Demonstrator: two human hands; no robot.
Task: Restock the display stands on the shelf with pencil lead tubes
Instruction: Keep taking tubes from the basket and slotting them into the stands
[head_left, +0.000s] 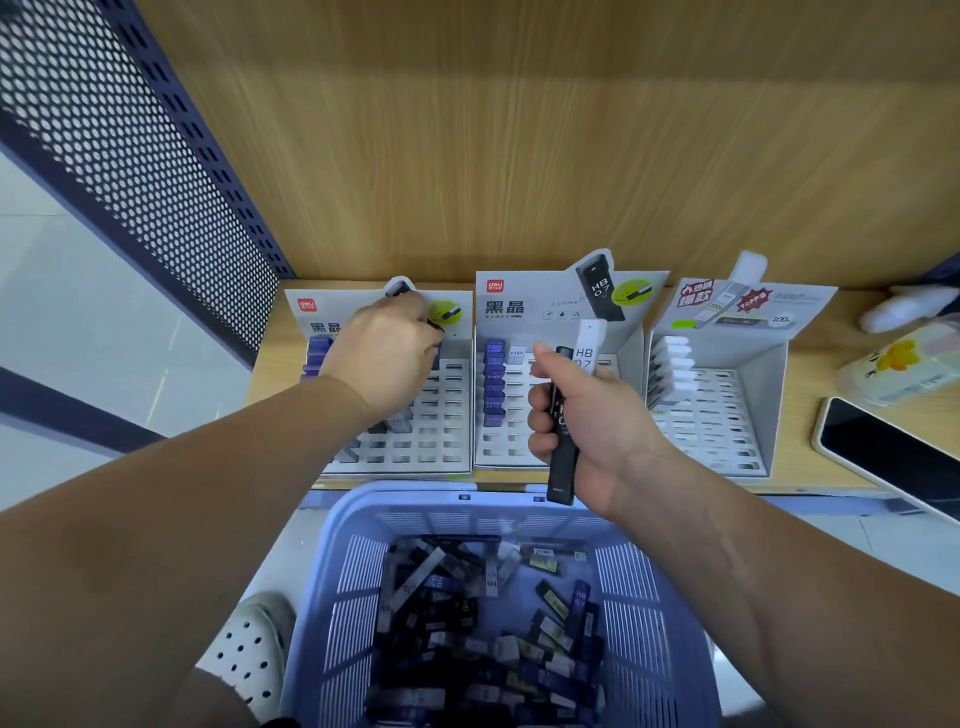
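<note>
- Got two pencil lead tubes gripped in the right hand (587, 415), just in front of the middle stand (519, 306): a long black tube (563, 457) and a white tube (589, 343) marked HB 0.7, with fingers wrapped tight round both.
- Would peel off one at a time, match it to what's already slotted, then drop it end-first and upright into an open slot rather than jamming it in at a slant.
- Reaching with the left hand (387, 364) over the left stand (447, 431), left of the middle stand; fingers curled up by the header card, but can't tell whether pinching a tube or nothing.
- Looks like hard, smooth plastic on the tubes, slim and flat-sided, so probably slippery in a bunch.
- Thin white card for the stands, with a grid of cut slots; purple caps (494, 379) down the middle stand's left column, white ones in the right stand (763, 395) beside it.
- Below the middle stand, a ribbed lilac plastic basket (628, 582) full of loose tubes (467, 623); wood-grain shelf (810, 369) under the stands.
</note>
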